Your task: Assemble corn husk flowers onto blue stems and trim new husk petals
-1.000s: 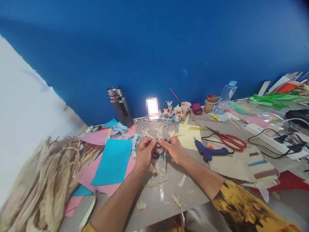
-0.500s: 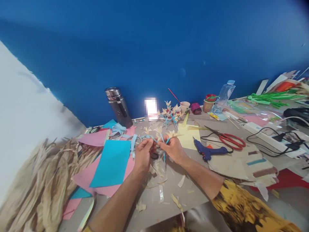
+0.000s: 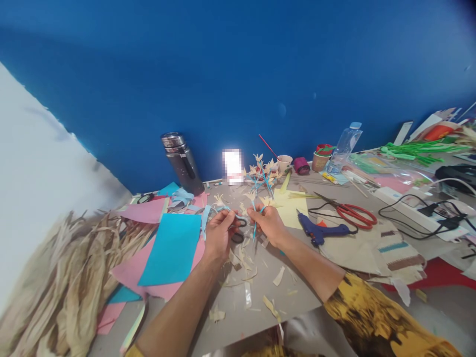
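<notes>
My left hand point(image 3: 220, 232) is closed, thumb against fingers, on a pale dried-leaf flower point(image 3: 219, 200) with a light blue stem. My right hand point(image 3: 270, 227) pinches a blue-wrapped stem sprig point(image 3: 255, 225), with pale star-shaped flowers point(image 3: 250, 197) at its top. A gap separates the two hands. Dark loop handles point(image 3: 238, 238), perhaps of small scissors, lie by my left fingertips, partly hidden. Behind the hands stands a larger spray of pale flowers point(image 3: 263, 176) on blue stems.
To the right lie a blue glue gun point(image 3: 323, 232) and red-handled scissors point(image 3: 357, 215). Blue paper point(image 3: 171, 250) and dried husks point(image 3: 80, 282) are at left. A dark flask point(image 3: 184, 166), paper cup point(image 3: 284, 163) and plastic bottle point(image 3: 345, 148) stand along the wall. Scraps point(image 3: 243, 260) litter the table.
My hands, close together before, have moved slightly apart. The right hand's blue stem now stands more upright, and the dark loop handles show more.
</notes>
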Tool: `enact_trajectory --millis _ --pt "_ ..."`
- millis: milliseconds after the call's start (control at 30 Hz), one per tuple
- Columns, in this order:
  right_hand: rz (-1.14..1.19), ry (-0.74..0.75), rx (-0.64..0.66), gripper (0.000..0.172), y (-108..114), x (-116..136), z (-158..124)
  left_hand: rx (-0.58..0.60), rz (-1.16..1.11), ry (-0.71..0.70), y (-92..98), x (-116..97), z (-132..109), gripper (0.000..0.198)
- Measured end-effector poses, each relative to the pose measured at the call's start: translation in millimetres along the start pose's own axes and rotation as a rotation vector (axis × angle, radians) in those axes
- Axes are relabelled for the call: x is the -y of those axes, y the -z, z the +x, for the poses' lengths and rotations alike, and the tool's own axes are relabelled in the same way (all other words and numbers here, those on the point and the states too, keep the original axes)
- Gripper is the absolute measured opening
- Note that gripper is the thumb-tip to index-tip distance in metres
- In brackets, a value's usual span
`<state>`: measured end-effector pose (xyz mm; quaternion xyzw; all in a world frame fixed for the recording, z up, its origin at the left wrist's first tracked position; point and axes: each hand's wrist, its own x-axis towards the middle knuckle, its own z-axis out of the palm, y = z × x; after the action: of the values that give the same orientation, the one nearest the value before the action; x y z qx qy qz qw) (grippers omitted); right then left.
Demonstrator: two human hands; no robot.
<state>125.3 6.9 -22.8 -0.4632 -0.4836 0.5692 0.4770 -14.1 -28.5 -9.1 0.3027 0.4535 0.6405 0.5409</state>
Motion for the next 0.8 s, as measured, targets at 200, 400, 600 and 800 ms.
enact_trajectory --millis 200,400,600,800 --pt "-0.276 0.001 0.125 0.016 9 -8 7 0.024 0.002 0.004 0.9 3 1 0.037" --pt "-0.457 0.067 0.198 0.014 15 -11 10 0.018 0.02 -0.006 -0.9 1 0 0.04" --pt "-0.641 -0.004 0.2 0.035 26 -1 12 0.029 0.05 -0.016 -2.1 0 -2 0.038" --pt "-0.592 0.269 -0.106 0.023 41 22 12 0.09 0.077 0.029 -3.2 1 -4 0.034"
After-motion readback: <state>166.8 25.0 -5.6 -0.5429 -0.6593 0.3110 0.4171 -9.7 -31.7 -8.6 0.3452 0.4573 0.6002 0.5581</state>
